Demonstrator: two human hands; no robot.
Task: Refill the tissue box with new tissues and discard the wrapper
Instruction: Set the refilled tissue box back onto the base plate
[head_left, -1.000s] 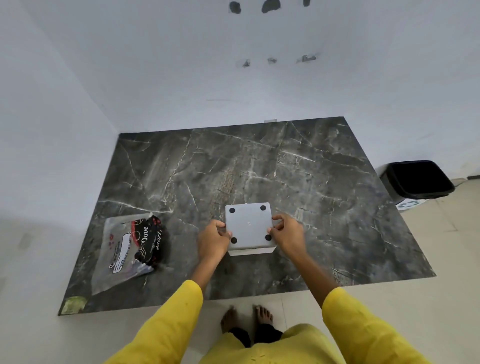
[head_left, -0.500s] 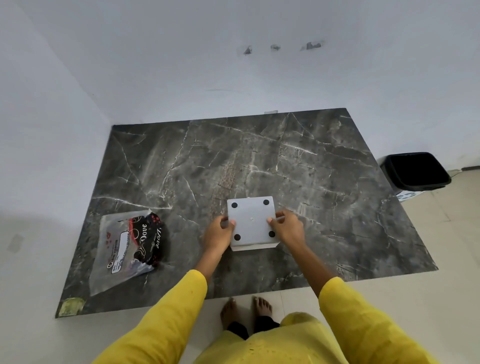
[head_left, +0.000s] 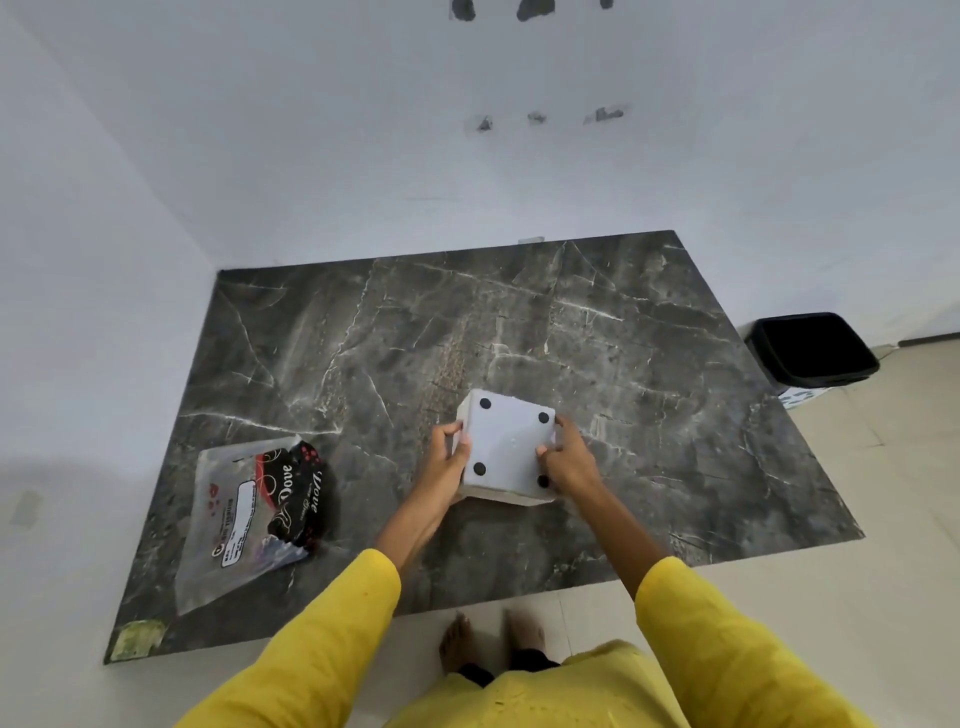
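A white square tissue box is upside down, its flat base with black round feet facing me, held just above the dark marble table. My left hand grips its left side and my right hand grips its right side. The box is turned slightly clockwise and tilted. A clear plastic tissue wrapper with a black and red printed label lies flat near the table's front left. The box's opening is hidden underneath.
A black waste bin stands on the floor right of the table, by the wall. White walls close the left and far sides. My bare feet stand on pale tiles at the table's front edge.
Both hands have lifted and twisted the upturned box a little clockwise, so a side face now shows. The wrapper has stayed in place.
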